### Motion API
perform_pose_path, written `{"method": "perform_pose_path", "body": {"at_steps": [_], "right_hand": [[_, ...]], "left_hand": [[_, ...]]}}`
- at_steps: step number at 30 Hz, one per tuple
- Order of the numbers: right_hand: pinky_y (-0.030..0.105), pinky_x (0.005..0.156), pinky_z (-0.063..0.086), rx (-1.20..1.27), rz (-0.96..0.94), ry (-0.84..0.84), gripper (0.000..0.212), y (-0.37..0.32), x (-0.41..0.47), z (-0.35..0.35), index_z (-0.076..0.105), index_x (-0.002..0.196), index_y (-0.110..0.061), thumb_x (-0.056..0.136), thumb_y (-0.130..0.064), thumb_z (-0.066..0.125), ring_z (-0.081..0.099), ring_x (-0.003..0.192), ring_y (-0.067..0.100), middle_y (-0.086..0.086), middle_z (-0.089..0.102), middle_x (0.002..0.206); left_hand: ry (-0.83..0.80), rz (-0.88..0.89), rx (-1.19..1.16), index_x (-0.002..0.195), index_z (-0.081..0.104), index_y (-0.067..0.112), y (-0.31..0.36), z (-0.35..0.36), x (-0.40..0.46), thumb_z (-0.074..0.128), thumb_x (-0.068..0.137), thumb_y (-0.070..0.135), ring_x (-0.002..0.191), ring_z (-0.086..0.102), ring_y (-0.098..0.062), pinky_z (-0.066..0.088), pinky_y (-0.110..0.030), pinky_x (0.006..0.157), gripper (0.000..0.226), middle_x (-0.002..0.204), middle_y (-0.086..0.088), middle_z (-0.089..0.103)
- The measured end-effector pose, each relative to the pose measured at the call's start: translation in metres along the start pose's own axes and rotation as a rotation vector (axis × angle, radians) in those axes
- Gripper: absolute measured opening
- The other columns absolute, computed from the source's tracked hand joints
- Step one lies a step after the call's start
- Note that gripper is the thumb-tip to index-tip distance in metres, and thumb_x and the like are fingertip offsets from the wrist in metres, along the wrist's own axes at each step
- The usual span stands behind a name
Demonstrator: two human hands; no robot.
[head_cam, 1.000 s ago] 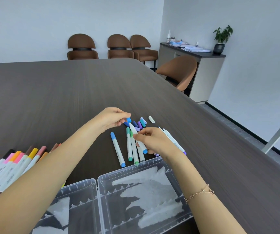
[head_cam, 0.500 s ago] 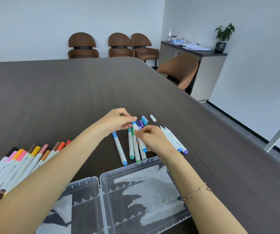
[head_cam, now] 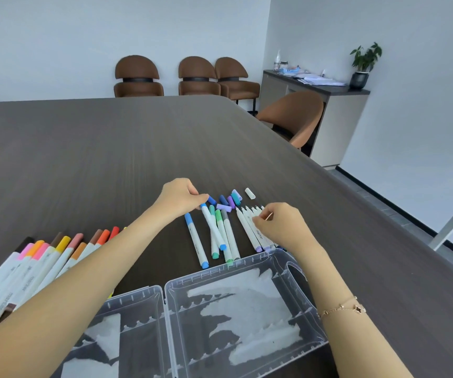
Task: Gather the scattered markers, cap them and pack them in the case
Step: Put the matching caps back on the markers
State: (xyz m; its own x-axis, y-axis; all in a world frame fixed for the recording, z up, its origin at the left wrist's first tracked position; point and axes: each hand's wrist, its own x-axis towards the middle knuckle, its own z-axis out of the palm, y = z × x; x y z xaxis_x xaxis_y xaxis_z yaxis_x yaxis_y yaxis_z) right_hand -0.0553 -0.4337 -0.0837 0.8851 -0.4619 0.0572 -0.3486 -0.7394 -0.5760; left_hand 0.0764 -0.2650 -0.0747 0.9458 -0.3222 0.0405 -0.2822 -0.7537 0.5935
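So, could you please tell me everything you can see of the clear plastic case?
The clear plastic case lies open and flat on the dark table at the near edge, two hinged halves side by side. Notched dividers split each into long compartments. No markers are in it. The person's forearms cross above it.

You've got a dark wood-grain table filling most of the view. Three brown chairs line the far wall, side by side. A fourth, lighter tan chair sits at the table's right edge. Behind it: grey sideboard with a dark top, loose papers on it, a clear bottle at the far end, a potted plant at the near end.
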Motion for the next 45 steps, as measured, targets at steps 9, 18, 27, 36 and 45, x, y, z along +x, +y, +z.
{"method": "perform_pose_path", "body": {"at_steps": [9, 18, 27, 36, 45], "right_hand": [[0.021, 0.051, 0.034, -0.373, -0.143, 0.0, 0.028, -0.02, -0.011, 0.018, 0.051, 0.076, -0.016, 0.089, -0.041, 0.054, 0.047, 0.061, 0.015, -0.003, 0.051, 0.065], [0.022, 0.047, 0.027, -0.121, -0.067, -0.056, 0.036, -0.012, -0.006, 0.016, 0.039, 0.054, -0.012, 0.082, -0.03, 0.055, 0.031, 0.046, 0.014, -0.003, 0.032, 0.044], [0.019, 0.041, 0.02, 0.17, 0.124, -0.18, 0.049, 0.0, 0.002, -0.005, 0.024, 0.049, -0.015, 0.083, -0.028, 0.058, 0.017, 0.036, 0.013, -0.006, 0.015, 0.036], [0.018, 0.044, 0.028, 0.173, 0.138, -0.186, 0.032, 0.002, 0.004, -0.004, 0.046, 0.067, -0.007, 0.085, -0.03, 0.058, 0.028, 0.048, 0.016, 0.004, 0.029, 0.053], [0.023, 0.049, 0.028, 0.146, 0.129, -0.2, 0.028, 0.0, 0.005, 0.003, 0.051, 0.068, -0.008, 0.084, -0.029, 0.056, 0.031, 0.051, 0.016, 0.003, 0.028, 0.05]], "left_hand": [[-0.056, 0.068, 0.183, 0.086, 0.067, 0.009, -0.003, 0.012, 0.013, 0.057, 0.09, 0.038, 0.073, 0.052, -0.015, 0.044, -0.026, 0.065, 0.031, 0.085, -0.008, 0.062], [-0.041, 0.335, 0.109, 0.085, 0.069, 0.016, 0.028, 0.027, 0.028, 0.066, 0.084, 0.03, 0.077, 0.056, -0.006, 0.048, -0.029, 0.069, 0.014, 0.079, 0.003, 0.066], [-0.035, 0.345, 0.166, 0.105, 0.061, 0.018, 0.036, 0.036, 0.042, 0.063, 0.086, 0.035, 0.09, 0.054, -0.016, 0.048, -0.034, 0.08, 0.026, 0.099, 0.0, 0.054], [-0.034, 0.285, 0.228, 0.104, 0.061, 0.011, 0.042, 0.041, 0.053, 0.059, 0.089, 0.037, 0.094, 0.059, -0.021, 0.05, -0.037, 0.084, 0.03, 0.1, -0.004, 0.061], [-0.432, 0.455, 0.317, 0.088, 0.068, 0.025, 0.023, -0.004, 0.043, 0.072, 0.078, 0.042, 0.075, 0.061, -0.006, 0.043, -0.019, 0.061, 0.021, 0.081, 0.01, 0.066]]}}
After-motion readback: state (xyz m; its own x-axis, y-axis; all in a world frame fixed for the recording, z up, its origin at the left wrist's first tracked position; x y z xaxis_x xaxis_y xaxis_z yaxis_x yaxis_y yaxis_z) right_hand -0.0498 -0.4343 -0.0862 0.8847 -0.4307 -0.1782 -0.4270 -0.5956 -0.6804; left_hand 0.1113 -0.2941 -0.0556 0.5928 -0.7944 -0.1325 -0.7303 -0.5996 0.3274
